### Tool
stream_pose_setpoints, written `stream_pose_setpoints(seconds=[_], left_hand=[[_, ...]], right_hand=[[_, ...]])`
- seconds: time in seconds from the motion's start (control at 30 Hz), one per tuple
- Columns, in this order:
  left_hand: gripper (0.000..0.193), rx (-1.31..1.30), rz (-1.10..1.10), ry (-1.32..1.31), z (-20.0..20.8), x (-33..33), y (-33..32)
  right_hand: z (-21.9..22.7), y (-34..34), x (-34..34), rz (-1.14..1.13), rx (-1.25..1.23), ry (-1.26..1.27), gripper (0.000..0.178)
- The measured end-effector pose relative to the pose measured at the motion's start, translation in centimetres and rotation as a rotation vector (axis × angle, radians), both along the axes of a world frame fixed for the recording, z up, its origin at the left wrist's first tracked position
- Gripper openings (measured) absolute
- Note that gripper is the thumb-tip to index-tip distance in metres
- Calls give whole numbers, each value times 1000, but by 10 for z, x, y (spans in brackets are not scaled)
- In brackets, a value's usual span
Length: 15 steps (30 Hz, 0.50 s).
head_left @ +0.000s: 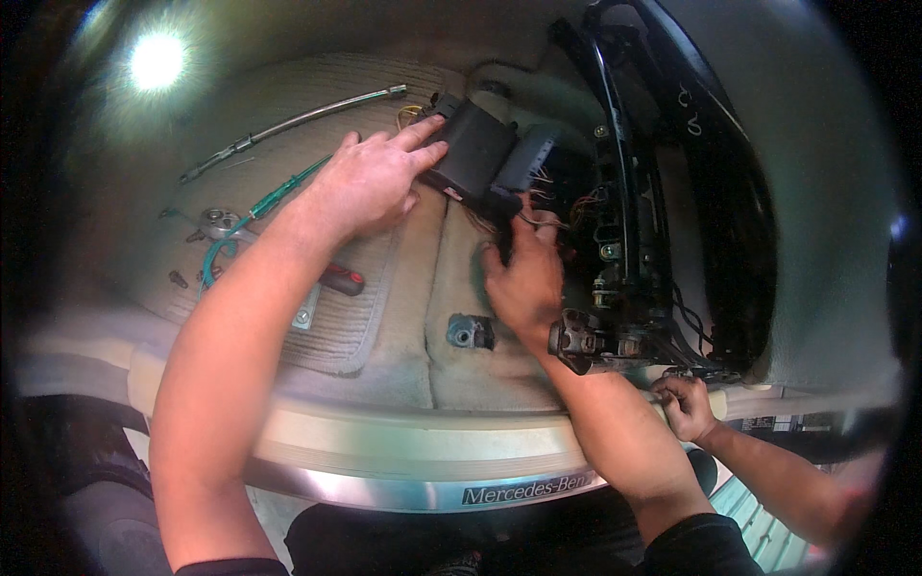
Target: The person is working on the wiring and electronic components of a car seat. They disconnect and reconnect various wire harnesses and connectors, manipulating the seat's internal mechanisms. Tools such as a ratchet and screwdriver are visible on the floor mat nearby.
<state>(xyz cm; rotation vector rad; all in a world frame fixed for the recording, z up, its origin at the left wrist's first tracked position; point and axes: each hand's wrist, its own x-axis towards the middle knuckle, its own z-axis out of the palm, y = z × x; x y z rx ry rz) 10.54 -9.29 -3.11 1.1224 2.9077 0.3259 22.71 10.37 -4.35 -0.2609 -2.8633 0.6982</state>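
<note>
A black rectangular box (471,149) lies tilted on the beige carpet of a car's floor. My left hand (370,182) rests on its left side with fingers stretched out over the edge. Below the box, my right hand (526,278) has its fingers curled about a bundle of thin wires (506,228), fingertips partly hidden. Just above those fingertips sits a grey module (528,158) with light-coloured wires coming out of it. To the right hand's right rises a black metal seat frame (624,192).
On the ribbed mat (355,336) lie a long metal extension bar (288,125), a green-handled tool (274,197), a ratchet (221,223) and a red-and-grey handle (341,278). A bracket (471,331) sits on the carpet. Another person's hand (684,408) touches the frame's lower end, above the door sill (384,461).
</note>
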Motion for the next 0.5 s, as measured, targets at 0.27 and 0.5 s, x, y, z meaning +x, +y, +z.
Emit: stream_pose_setpoints(seconds=[0.27,0.5], left_hand=[[97,65,61,464,1,26,31],[86,-19,-103,303,14,16,30]], right_hand=[[4,-7,-10,28,91,-72,71],[5,-7,-10,89,137,-84,62]])
